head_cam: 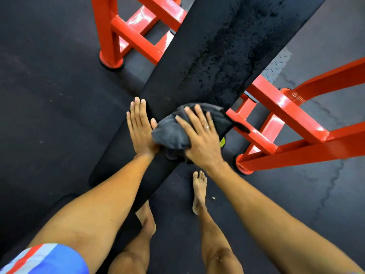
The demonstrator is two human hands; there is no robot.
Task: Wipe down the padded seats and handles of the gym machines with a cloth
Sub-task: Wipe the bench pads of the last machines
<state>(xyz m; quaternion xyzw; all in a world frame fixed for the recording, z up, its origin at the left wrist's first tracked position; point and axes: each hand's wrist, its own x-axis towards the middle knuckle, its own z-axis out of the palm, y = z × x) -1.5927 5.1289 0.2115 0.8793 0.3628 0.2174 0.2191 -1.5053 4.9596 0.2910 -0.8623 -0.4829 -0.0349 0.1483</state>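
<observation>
Nearest to the lens we record the left forearm and the right forearm, both bare and reaching forward. A piece of striped blue, white and red fabric sits at the lower left corner. Between the forearms we note two bare legs. The right foot stands flat on the dark rubber floor. The toes of the left foot are hidden under the near end of the bench.

We locate the bench, a long black padded surface, running diagonally from lower left to upper right. The grey cloth lies bunched on the near part of this pad, toward its right edge. The right hand lies on top of the cloth with fingers spread and nearly straight, pressing it against the pad. A ring shows on one finger. The left hand rests flat on the pad just beside the cloth, with fingers straight and close together. Its thumb touches the cloth's left edge. The hands are near each other but apart, with the cloth between them.

Farther up the pad we observe a darker speckled patch. A red steel frame stands at upper left of the bench. A second red frame stands at right, passing close beside the cloth and the right hand. A small yellow-green tag shows at the pad's right edge. A strip of grey tread plate lies on the floor beyond the second red frame.
</observation>
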